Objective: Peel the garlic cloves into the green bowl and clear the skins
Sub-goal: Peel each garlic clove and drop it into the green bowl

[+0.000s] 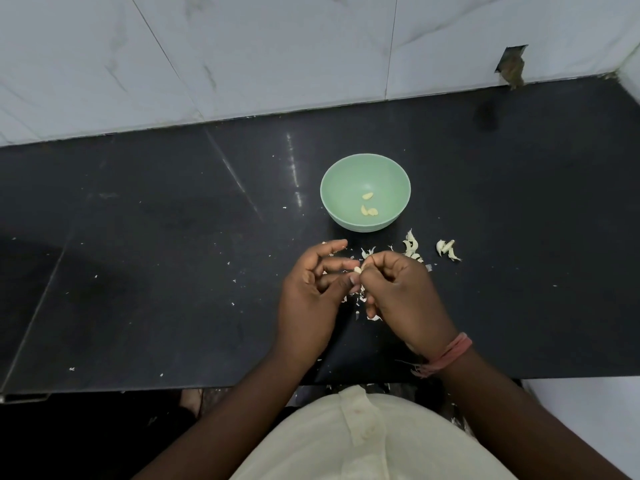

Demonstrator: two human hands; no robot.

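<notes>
1. Nearest to me I see a cream shirt (367, 438) at the bottom edge, with both forearms reaching out from it over the black table (138, 271).
2. A pink thread band (450, 355) circles the right wrist.
3. My left hand (311, 292) is partly curled, its thumb and fingertips pinching a garlic clove (357, 270).
4. My right hand (401, 292) is curled tighter, thumb and forefinger nipping the same clove from the other side, so both hands meet on it.
5. Loose skins (362, 299) lie on the table under and just beyond the hands.
6. Just past the right hand sits a small heap of unpeeled cloves (412, 247), with another pair (446, 249) further right.
7. Beyond the hands stands the green bowl (346, 181), upright, holding three peeled cloves (369, 209).
8. Farthest off is a white tiled wall (277, 46).
</notes>
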